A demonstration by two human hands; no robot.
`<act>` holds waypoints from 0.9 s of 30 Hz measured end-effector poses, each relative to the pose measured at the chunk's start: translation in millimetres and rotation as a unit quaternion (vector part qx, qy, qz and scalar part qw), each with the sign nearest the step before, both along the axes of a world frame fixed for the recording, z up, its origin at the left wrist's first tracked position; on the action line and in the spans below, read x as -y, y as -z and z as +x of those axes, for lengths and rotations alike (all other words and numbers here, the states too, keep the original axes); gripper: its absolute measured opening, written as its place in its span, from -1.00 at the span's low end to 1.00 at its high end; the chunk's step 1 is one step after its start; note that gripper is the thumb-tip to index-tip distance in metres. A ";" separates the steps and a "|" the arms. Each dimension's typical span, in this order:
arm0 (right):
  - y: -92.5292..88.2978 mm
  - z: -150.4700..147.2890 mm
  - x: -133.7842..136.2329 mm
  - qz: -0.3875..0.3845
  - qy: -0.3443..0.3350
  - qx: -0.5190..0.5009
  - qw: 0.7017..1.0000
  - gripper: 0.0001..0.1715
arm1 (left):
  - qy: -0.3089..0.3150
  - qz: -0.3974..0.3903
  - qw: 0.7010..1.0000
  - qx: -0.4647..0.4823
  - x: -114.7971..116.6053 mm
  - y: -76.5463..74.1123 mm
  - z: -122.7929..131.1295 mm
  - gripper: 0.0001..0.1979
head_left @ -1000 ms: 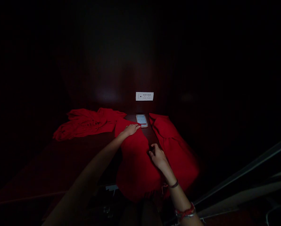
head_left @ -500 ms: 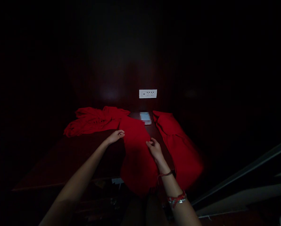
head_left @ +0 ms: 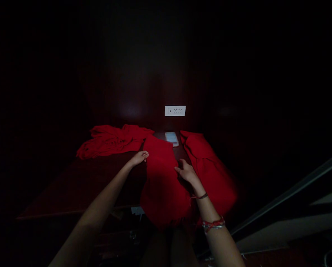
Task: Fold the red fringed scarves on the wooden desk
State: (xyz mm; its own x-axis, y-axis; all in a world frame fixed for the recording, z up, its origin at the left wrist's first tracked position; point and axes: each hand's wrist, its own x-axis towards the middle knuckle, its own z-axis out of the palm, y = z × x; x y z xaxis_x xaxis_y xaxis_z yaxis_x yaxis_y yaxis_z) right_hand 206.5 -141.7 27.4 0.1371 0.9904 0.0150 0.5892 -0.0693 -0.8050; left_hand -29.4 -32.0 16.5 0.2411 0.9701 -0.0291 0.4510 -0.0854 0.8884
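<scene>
A red scarf (head_left: 162, 178) lies lengthwise before me on the dark table (head_left: 79, 185), its fringed near end hanging past the front edge. My left hand (head_left: 140, 157) is closed on the scarf's left border, thumb and fingers pinched together. At the opposite border, my right hand (head_left: 186, 170) grips the cloth between thumb and fingers, some of which are in shadow. Bunched red cloth (head_left: 113, 141) lies at the back left, close to the scarf's far end. Another long red cloth (head_left: 210, 170), loosely folded, lies to the right of my right hand.
A phone-like flat object (head_left: 171, 138), its face blurred, lies at the back of the table. A white socket plate (head_left: 175, 111) is on the dark wall behind. A pale slanting edge (head_left: 291, 193) runs along the right side. The surroundings are very dark.
My right hand has shifted slightly to the right along with the scarf's edge. The hanging end has spread to the right, so its fringe shows more. My left hand has moved slightly up and right.
</scene>
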 end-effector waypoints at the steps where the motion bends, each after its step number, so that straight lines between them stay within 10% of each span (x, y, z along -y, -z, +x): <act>1: -6.4 1.3 -1.8 0.021 0.022 0.047 0.998 -0.42 | 0.009 -0.014 1.000 -0.005 2.2 -1.3 -2.6 -0.91; 6: -13.9 -11.2 -18.6 -0.023 0.051 0.057 0.997 -0.15 | 0.092 -0.123 0.988 0.000 13.1 -6.9 -17.6 -0.67; 13: 14.5 -24.6 -33.8 0.038 0.069 -0.261 0.962 -0.17 | 0.023 -0.133 0.988 0.080 15.8 3.2 -8.3 -0.59; 21: -13.3 -21.0 -10.8 0.057 0.087 0.181 0.978 -0.30 | 0.007 -0.121 0.991 0.049 14.6 -0.8 -0.1 -0.71; 27: -5.9 -28.6 -32.0 0.044 0.081 0.163 0.982 -0.40 | -0.016 -0.132 0.989 0.065 22.2 -3.4 0.4 -0.61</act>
State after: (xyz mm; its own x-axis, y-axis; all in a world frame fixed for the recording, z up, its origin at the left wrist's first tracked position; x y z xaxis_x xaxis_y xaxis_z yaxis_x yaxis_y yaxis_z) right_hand 177.9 -109.6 33.3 0.2665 0.9490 0.1685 0.8041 -0.1226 -0.5817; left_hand -29.1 -54.2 19.9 0.2297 0.9396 -0.2536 0.3296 0.1701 0.9287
